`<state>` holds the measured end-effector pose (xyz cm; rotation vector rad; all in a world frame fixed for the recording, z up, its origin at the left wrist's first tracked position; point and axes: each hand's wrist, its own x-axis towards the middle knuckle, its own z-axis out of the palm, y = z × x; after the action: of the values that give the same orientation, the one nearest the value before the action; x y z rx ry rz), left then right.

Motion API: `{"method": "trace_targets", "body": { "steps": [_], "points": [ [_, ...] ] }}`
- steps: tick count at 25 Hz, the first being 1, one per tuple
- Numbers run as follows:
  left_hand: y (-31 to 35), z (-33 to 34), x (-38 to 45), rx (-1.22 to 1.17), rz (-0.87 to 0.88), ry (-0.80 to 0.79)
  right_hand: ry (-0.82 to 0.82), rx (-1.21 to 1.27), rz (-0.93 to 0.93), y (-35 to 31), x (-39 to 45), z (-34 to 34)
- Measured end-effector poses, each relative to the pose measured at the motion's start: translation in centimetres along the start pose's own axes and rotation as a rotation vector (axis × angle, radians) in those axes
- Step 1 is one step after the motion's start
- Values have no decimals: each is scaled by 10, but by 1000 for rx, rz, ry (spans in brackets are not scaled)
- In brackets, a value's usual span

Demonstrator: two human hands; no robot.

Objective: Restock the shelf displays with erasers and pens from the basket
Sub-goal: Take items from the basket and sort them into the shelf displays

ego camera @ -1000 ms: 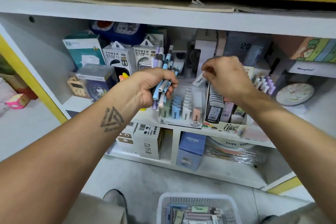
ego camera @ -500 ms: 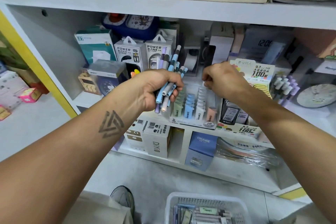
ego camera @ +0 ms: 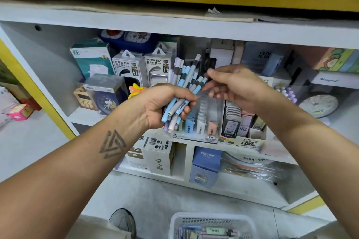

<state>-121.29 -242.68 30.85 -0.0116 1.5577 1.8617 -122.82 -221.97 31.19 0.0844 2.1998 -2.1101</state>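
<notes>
My left hand point(ego camera: 161, 103) grips a bundle of pastel blue, grey and lilac pens point(ego camera: 186, 75) in front of the middle shelf, tips pointing up and to the right. My right hand point(ego camera: 237, 87) hovers at the upper ends of the pens, thumb and fingers spread around the caps and holding nothing. Behind the bundle, a clear eraser display point(ego camera: 202, 122) on the shelf holds rows of small erasers. A white basket point(ego camera: 211, 216) with more pens sits on the floor at the bottom edge.
A box of lead refills point(ego camera: 242, 128) stands right of the eraser display. Power bank boxes point(ego camera: 143, 66), clocks and cartons crowd the back of the shelf. The lower shelf holds a white carton point(ego camera: 159, 159) and a blue box point(ego camera: 206, 165). My shoe point(ego camera: 122, 221) is beside the basket.
My right hand has lifted away from the eraser display and come up to the pen caps, its fingers now spread. My left hand keeps the same hold on the bundle.
</notes>
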Motion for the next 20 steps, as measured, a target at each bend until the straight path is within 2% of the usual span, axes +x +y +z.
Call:
{"method": "trace_targets", "body": {
  "steps": [2, 5, 10, 16, 20],
  "points": [
    [-1, 11, 0, 5, -4, -39, -14, 101, 27, -3, -14, -9],
    [-4, 31, 4, -2, 3, -72, 52, 204, 0, -6, -27, -30],
    [-9, 68, 18, -37, 23, -76, 374, 225, -118, -11, -49, -93],
    [-16, 103, 33, -11, -43, -96, 557, -246, -335, -8, -83, -163],
    [-25, 124, 46, -31, -31, -110, 581, -778, -495, -3, -94, -180]
  ]
}}
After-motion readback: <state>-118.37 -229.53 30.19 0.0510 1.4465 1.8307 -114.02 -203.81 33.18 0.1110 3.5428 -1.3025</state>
